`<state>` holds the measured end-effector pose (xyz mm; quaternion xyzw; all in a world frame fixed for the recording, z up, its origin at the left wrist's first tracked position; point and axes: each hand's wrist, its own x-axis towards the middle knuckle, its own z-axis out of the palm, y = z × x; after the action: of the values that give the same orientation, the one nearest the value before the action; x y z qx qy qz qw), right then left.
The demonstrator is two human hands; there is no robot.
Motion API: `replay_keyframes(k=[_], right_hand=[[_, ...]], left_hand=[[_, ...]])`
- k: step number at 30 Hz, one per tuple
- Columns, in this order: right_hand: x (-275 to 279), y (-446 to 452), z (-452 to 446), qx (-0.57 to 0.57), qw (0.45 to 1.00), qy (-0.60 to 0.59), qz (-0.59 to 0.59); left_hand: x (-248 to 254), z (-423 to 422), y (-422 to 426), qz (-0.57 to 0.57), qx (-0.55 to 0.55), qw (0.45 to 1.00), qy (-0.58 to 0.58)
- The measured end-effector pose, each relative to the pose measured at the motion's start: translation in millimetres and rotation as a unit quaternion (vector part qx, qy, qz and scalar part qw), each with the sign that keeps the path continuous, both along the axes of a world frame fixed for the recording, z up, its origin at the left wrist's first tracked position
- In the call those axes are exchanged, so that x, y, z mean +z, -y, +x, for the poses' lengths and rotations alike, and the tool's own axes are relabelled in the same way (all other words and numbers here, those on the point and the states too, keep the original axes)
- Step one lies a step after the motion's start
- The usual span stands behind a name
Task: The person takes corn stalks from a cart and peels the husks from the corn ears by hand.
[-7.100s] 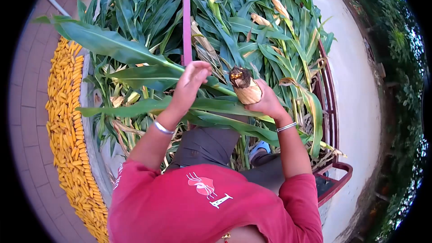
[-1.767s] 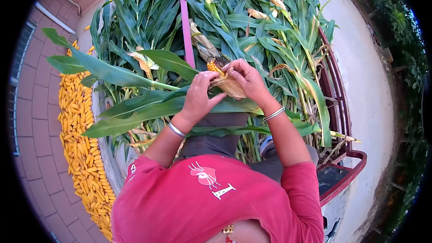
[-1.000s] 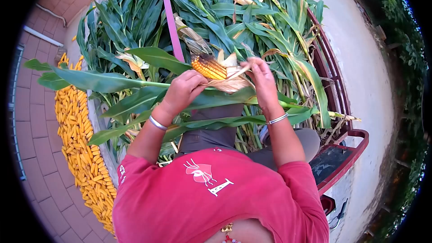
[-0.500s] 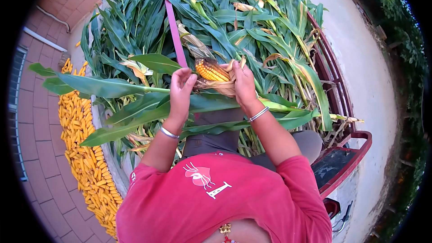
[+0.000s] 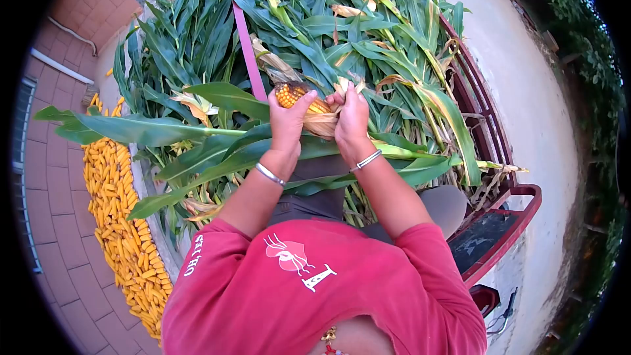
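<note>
Maize ear [image 5: 320, 106] between the two hands, over the person's lap, partly bare: yellow kernels exposed along the far side, pale dry husk [image 5: 320, 125] wrapped on the near side and around the butt. Long axis runs left to right with a slight slant, dark tip at the left and a little farther off, butt at the right and nearer.

Left hand [image 5: 286, 125] at the tip half, thumb laid across the kernels, grip closed on the ear; the undersides of its fingers are hidden. Right hand [image 5: 351, 118] at the butt end, fingers curled tight on husk, pale torn flaps standing up beyond the knuckles. Whether it also clasps the shank within, cannot tell. So left hand is nearer the tip, right hand nearer the butt, ear spanning the gap.

Green maize stalk [image 5: 223, 132] lies crosswise beneath, broad leaves off to the left, cut end out to the right. Join between ear and stalk hidden by the hands. Leafy stalks heaped beyond, pink bar [image 5: 248, 43] among them at far left. Husked cobs [image 5: 125, 213] banked on the ground, left.
</note>
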<state>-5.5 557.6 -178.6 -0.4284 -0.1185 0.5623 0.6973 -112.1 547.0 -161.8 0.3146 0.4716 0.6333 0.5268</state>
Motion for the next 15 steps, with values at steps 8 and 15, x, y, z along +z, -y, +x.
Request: replay_keyframes(k=[8,15], right_hand=[[39,-32,-40,0.003,0.996,0.039,0.076],[40,-36,-106,0.074,0.985,0.126,0.094]], left_hand=[[25,-21,-44,0.06,0.103,0.986,-0.114],[31,-56,-35,0.016,0.233,0.97,-0.064]])
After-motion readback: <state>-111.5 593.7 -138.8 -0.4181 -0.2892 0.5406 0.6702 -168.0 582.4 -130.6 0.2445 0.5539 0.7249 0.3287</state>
